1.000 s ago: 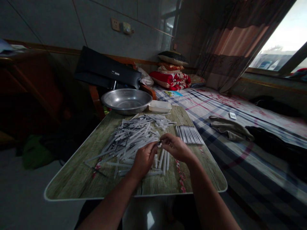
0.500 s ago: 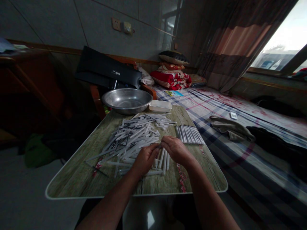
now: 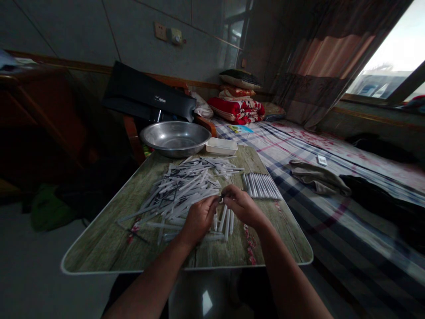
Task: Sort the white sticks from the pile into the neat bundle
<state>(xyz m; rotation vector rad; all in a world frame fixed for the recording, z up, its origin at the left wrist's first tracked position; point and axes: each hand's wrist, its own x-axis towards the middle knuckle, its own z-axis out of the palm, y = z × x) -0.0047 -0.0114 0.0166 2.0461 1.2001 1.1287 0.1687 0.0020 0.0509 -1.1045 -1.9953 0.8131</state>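
Note:
Over the front middle of the table, my left hand (image 3: 199, 218) and my right hand (image 3: 241, 204) meet at the fingertips. Both are closed in a pinch on a small dark pen part (image 3: 221, 198), mostly covered by the fingers. To their left spreads a loose heap of whitish pen barrels (image 3: 186, 186), with thin dark sticks among them. Several pale barrels (image 3: 227, 223) lie side by side just under my right hand. Beyond that hand, a neat row of pens (image 3: 261, 186) with dark far ends lies at the right edge.
A wide metal basin (image 3: 175, 137) and a white plastic tray (image 3: 222, 146) stand at the table's (image 3: 109, 235) far end. Behind the basin leans a black monitor (image 3: 149, 95). Along the right side runs a bed with a checked sheet (image 3: 299, 208) and some clothing (image 3: 315, 177).
My right fingers have lifted and shifted slightly, so the dark piece between the fingertips now shows. My left hand stays nearly in place. The view has shifted a little.

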